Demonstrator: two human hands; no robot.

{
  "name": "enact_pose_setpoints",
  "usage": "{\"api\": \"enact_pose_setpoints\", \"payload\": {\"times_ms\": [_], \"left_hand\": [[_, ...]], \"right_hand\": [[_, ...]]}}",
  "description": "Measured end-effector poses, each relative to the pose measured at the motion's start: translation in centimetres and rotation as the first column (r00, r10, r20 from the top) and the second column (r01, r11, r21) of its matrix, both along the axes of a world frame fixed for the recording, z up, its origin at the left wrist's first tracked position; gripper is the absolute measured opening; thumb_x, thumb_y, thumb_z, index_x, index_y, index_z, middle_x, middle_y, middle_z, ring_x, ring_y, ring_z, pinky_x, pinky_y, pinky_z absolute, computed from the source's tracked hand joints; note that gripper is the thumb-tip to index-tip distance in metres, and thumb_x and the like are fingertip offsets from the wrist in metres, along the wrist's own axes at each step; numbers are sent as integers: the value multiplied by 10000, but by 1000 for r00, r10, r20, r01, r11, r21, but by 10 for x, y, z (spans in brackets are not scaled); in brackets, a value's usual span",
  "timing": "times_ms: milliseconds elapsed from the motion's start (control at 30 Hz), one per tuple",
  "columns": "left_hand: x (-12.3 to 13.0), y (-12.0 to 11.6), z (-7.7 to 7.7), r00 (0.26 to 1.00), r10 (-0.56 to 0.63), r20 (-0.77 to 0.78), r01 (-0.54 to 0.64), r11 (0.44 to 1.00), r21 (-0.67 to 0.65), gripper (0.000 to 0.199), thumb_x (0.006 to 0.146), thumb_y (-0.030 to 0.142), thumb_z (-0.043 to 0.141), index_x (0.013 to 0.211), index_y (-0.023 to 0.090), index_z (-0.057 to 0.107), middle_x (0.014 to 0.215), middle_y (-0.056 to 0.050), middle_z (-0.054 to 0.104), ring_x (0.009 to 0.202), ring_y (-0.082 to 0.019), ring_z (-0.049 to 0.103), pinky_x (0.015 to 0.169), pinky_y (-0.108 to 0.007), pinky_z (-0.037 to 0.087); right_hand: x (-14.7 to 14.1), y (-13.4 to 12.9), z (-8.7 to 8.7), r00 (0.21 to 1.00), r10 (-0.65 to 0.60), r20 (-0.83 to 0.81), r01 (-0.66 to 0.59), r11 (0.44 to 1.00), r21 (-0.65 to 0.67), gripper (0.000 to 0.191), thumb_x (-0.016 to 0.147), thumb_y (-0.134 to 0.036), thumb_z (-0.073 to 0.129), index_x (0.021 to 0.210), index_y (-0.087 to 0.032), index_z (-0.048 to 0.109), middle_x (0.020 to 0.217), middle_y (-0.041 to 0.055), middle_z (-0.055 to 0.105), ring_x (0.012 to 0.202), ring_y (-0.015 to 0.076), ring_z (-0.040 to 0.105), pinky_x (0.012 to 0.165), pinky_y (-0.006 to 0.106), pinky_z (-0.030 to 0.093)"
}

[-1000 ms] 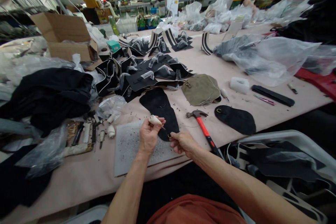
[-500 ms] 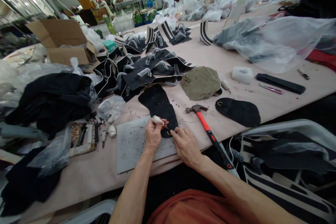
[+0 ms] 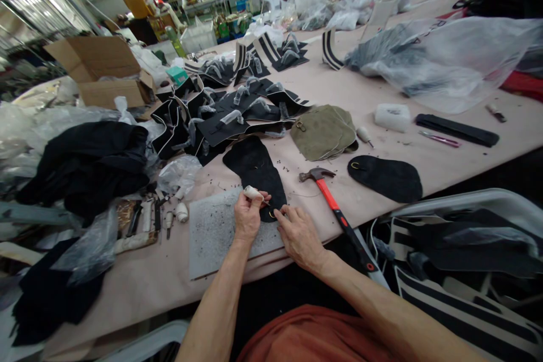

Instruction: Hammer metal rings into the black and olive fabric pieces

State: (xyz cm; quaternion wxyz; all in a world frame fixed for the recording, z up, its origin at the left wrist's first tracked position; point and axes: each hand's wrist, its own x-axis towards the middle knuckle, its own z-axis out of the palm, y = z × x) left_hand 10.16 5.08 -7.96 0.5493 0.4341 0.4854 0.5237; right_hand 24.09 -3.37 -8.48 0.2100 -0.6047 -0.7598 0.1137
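My left hand (image 3: 247,218) is closed around the pale handle of an awl (image 3: 253,193), its thin tip pointing right toward a small brass ring (image 3: 272,215). That ring sits at the near end of a long black fabric piece (image 3: 250,158), which lies partly over a speckled grey-white board (image 3: 212,237). On the ring's right side, my right hand (image 3: 300,237) has its fingers curled and pressed together at the edge of the black piece. A claw hammer (image 3: 331,198) with a red and black handle rests to the right of this hand.
Another black piece with a ring (image 3: 386,179) lies right of the hammer, olive pieces (image 3: 324,133) behind it. A second awl (image 3: 365,136) sits beside them. Dark strapped panels (image 3: 237,107) crowd the back, loose tools (image 3: 144,218) the left. A bin (image 3: 466,198) stands at right.
My hands stay at nearly the same spot, with the awl tip still beside the ring. The view has shifted slightly; nothing has been picked up or let go.
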Motion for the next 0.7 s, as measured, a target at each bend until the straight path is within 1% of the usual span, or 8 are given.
{"api": "enact_pose_setpoints", "payload": {"times_ms": [167,333,433,533,600,633,700], "left_hand": [[1,0,1,1000,0,-26,0,1000,19,437,793,527,762,937,150,592,909,-87,742,809,-221,756,767,-348,621],[-1,1,-6,997,-16,-75,19,999,47,396,824,507,734,938,154,596,904,-74,738,811,-212,752,778,-349,617],[-1,1,-8,980,-23,-198,48,991,122,289,881,436,684,948,168,602,905,-64,735,831,-207,746,796,-341,605],[0,-2,-5,923,-12,-385,113,964,241,176,919,357,635,959,188,607,890,-52,737,835,-197,734,803,-324,584],[1,-3,-2,878,-29,-479,193,934,299,135,917,307,629,994,199,606,903,-49,745,839,-194,728,803,-314,574],[2,-4,-1,862,-45,-506,235,919,317,138,911,283,629,1020,203,602,919,-50,749,848,-194,729,805,-312,571],[2,-4,-2,850,-79,-521,290,895,338,165,904,247,621,1061,206,589,943,-54,753,865,-196,732,804,-308,570]], "right_hand": [[0,-1,-1,1000,-10,17,9,1000,8,438,947,-153,464,1372,-124,565,1247,160,590,1042,271,497,895,402,440],[-2,-2,0,1000,-17,6,16,999,31,420,944,-142,471,1350,-123,574,1218,154,603,1012,265,503,870,398,450],[-2,-1,3,999,-15,-29,16,999,38,422,927,-129,483,1338,-133,579,1207,150,608,1015,268,514,869,402,459],[8,1,9,993,-2,-120,5,1000,24,383,912,-146,511,1284,-155,604,1186,132,615,1028,261,535,885,393,471],[26,4,13,987,-72,-145,75,997,21,331,910,-179,530,1228,-158,619,1186,134,612,1056,264,546,915,392,468],[39,5,14,983,-138,-118,140,990,12,314,905,-199,544,1206,-153,621,1197,144,607,1076,273,548,931,399,461],[66,7,15,957,-290,18,291,955,-49,312,884,-246,587,1173,-130,616,1203,180,595,1092,305,551,933,417,448]]}}
